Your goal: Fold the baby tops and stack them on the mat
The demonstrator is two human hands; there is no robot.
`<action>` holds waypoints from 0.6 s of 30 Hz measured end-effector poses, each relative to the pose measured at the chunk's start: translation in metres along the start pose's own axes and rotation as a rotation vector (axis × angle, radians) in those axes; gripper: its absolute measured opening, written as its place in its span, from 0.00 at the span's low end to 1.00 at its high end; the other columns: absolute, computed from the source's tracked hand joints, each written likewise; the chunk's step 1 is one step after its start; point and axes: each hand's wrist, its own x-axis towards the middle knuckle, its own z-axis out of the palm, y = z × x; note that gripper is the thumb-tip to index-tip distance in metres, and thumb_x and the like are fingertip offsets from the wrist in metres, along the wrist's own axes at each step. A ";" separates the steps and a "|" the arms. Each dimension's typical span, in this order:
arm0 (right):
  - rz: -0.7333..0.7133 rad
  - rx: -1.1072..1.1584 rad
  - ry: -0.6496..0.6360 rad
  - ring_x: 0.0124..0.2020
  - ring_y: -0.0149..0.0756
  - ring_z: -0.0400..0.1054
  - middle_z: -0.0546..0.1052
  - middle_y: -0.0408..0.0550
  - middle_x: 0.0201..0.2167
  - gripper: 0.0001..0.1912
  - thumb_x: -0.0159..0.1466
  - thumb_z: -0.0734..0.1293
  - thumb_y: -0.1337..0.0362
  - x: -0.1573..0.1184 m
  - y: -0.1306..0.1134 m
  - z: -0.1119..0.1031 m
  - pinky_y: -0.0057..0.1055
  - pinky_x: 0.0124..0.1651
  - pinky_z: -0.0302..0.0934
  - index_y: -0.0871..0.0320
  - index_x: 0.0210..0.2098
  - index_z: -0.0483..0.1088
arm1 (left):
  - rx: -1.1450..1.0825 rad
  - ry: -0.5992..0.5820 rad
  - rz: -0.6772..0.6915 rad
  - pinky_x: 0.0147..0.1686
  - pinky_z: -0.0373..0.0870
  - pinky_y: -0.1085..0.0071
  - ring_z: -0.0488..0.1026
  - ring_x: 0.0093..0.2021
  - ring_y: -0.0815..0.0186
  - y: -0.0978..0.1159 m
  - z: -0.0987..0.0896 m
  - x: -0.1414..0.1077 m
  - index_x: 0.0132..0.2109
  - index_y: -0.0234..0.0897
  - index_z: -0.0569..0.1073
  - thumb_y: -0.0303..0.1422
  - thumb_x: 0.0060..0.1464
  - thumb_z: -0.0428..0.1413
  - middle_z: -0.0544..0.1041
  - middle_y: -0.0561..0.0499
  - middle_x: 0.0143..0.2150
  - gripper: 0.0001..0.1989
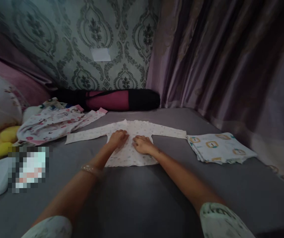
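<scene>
The small shirt (132, 160) lies directly beneath both hands, its sleeves (87, 134) spread crosswise, the longest line running left to right. Left hand (118, 138) and right hand (142, 144) rest palm-down on its body, equally near, unclenched. Surface: grey sheet (142, 198). Beyond: patterned wall (94, 29); curtain (193, 49) at right.

Gry sheet (231, 185) w/ wht shirt (132, 157), folded cloths (218, 148), clothes pile (54, 126)

Lighting: dim. Curtain (196, 56) folds along the bed's (231, 188) right edge: deep shadow. Shirt (132, 160) print: soft. Picture margins: stretched.
</scene>
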 end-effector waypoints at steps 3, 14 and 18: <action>0.047 -0.021 0.076 0.58 0.43 0.63 0.72 0.55 0.55 0.20 0.70 0.51 0.61 0.022 0.014 -0.009 0.40 0.58 0.52 0.58 0.52 0.69 | 0.018 0.044 0.017 0.54 0.64 0.64 0.70 0.55 0.57 -0.004 0.000 0.020 0.52 0.36 0.71 0.34 0.62 0.46 0.74 0.41 0.53 0.16; 0.109 -0.155 0.159 0.70 0.43 0.37 0.50 0.53 0.70 0.31 0.71 0.46 0.53 0.097 0.065 0.003 0.49 0.68 0.28 0.63 0.68 0.49 | 0.072 0.057 -0.092 0.65 0.49 0.56 0.52 0.69 0.52 -0.019 0.027 0.069 0.66 0.26 0.58 0.41 0.66 0.37 0.57 0.36 0.68 0.29; 0.109 -0.129 0.144 0.70 0.42 0.38 0.47 0.50 0.70 0.31 0.71 0.46 0.53 0.103 0.073 0.012 0.50 0.68 0.30 0.60 0.69 0.46 | 0.078 0.067 -0.146 0.66 0.46 0.53 0.49 0.69 0.52 -0.029 0.041 0.070 0.68 0.29 0.55 0.41 0.66 0.36 0.53 0.40 0.70 0.30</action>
